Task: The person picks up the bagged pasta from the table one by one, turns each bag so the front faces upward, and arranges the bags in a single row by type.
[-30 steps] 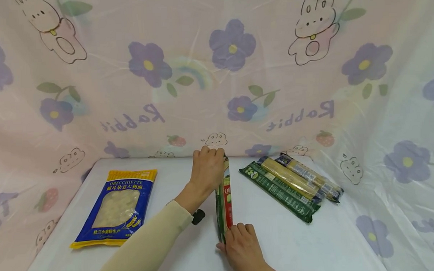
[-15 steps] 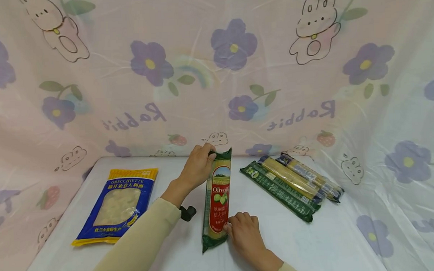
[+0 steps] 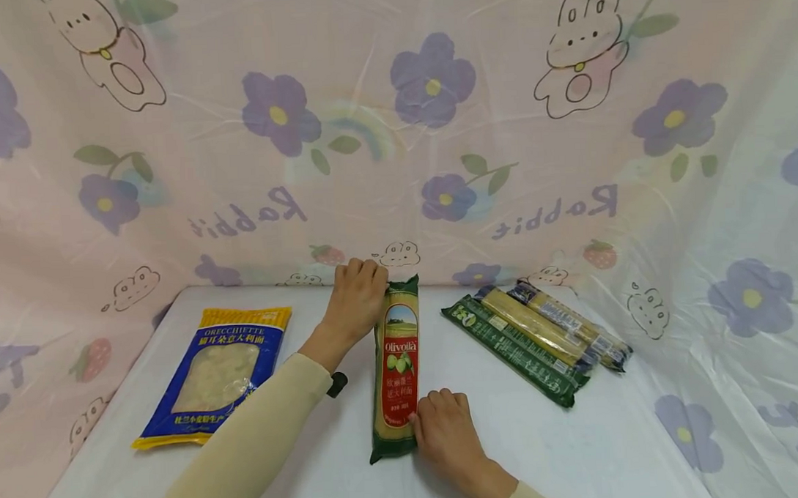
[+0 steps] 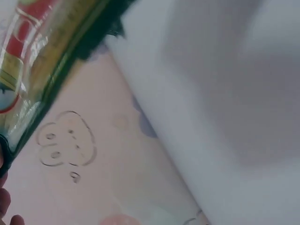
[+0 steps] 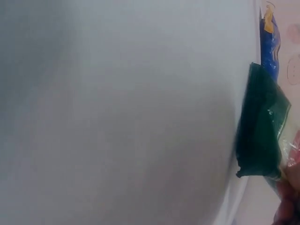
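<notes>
A long spaghetti packet [image 3: 399, 373], green at both ends with a red label, stands in the middle of the head view with its printed front toward me. At its upper left corner my left hand [image 3: 356, 298] grips the edge. My right hand [image 3: 447, 429] pinches the lower right edge between thumb and curled fingers. The left wrist view has the packet [image 4: 47, 56] slanting across its upper left, with a few fingertips below. On the right of the right wrist view, the green packet end [image 5: 260, 126] is just above the white surface, beside the right hand [image 5: 289, 187].
On the left lies a blue and yellow orecchiette bag [image 3: 221, 376]. Several pasta packets lie side by side at the right, the nearest a green packet [image 3: 518, 351]. A patterned curtain [image 3: 396, 154] rises behind the white table [image 3: 551, 456].
The spaghetti packet has turned from edge-on to showing its front label. Both hands keep to its edges; the left hand has shifted leftward, and the right slightly up.
</notes>
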Demonstrator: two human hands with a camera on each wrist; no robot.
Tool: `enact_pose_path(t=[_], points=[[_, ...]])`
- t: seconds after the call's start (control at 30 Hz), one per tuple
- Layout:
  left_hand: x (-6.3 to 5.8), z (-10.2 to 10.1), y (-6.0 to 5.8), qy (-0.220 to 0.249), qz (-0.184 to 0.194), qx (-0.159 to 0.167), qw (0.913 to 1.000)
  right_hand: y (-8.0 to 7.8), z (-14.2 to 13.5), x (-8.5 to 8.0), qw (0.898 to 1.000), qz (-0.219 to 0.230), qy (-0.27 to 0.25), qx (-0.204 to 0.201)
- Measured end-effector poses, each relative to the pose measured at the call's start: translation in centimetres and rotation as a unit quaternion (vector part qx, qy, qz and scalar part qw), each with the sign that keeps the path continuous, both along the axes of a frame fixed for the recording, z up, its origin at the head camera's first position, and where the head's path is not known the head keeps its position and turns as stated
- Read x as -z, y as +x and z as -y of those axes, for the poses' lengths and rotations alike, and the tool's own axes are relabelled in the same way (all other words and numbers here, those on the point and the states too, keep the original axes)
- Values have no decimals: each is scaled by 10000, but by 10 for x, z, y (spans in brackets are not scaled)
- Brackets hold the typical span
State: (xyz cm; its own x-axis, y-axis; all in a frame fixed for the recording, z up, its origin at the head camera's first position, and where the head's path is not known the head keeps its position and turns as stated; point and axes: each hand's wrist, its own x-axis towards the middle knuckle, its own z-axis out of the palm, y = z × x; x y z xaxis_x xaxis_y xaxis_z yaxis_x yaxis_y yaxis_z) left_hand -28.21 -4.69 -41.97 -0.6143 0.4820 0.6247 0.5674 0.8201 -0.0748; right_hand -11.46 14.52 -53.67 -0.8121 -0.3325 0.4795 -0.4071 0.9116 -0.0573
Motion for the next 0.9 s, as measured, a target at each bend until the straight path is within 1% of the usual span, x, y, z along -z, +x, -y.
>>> enact_pose_path(t=[0.07, 0.13, 0.23, 0.3, 0.4, 0.53, 0.63, 0.77, 0.9], points=[[4, 4, -3, -206, 140, -31, 9997, 2, -1, -1, 9997, -164, 189, -58], [8, 9, -5, -360, 442, -87, 9983, 4, -2, -3, 9994, -178, 289, -101], [13, 16, -8, -451, 899, -147, 9948, 9, -2, -7, 9994, 57, 321, -126], [17, 19, -10, -453, 1095, -172, 9928, 12, -1, -9, 9991, 269, 311, -142], [24, 23, -10, -448, 1229, -162, 9913, 15, 1, -11, 9980, 536, 291, -146], [32, 29, -10, -596, 1361, -213, 9887, 16, 4, -11, 9970, 703, 281, -177], [36, 33, -10, -668, 1435, -284, 9870, 16, 6, -10, 9968, 721, 266, -227], [38, 34, -10, -629, 1395, -326, 9877, 15, 7, -11, 9971, 680, 239, -261], [40, 35, -12, -646, 1445, -344, 9868, 15, 8, -12, 9974, 640, 245, -238]])
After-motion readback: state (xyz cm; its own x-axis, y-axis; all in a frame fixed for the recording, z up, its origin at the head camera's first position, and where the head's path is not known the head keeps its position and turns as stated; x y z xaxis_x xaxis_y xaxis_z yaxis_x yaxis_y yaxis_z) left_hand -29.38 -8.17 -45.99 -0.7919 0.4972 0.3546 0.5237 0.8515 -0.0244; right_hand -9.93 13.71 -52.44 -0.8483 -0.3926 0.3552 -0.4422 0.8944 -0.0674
